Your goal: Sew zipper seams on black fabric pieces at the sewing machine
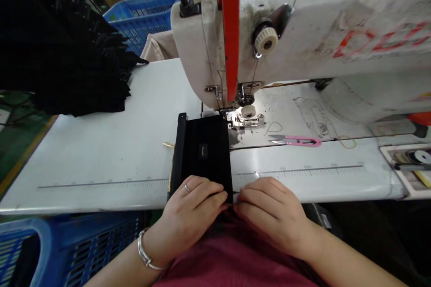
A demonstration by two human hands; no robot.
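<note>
A flat black zip pouch [210, 134] with a small dark label and a gold zip pull lies on the white sewing table. Its far right corner reaches the presser foot [235, 119] of the sewing machine. My left hand [197, 206] grips the pouch's near end, fingers curled over it; the thumb is hidden. Close beside it, my right hand [269, 208] is closed at the pouch's near right corner, fingertips pinched together. A small dark bit shows between the two hands, too little to name.
Pink-handled thread snips [296, 141] lie right of the needle area, near loose thread. Black fabric pieces [67, 54] are heaped at the left. Blue crates stand behind the table [144, 18] and below its front edge [77, 246]. A printed ruler runs along the table front.
</note>
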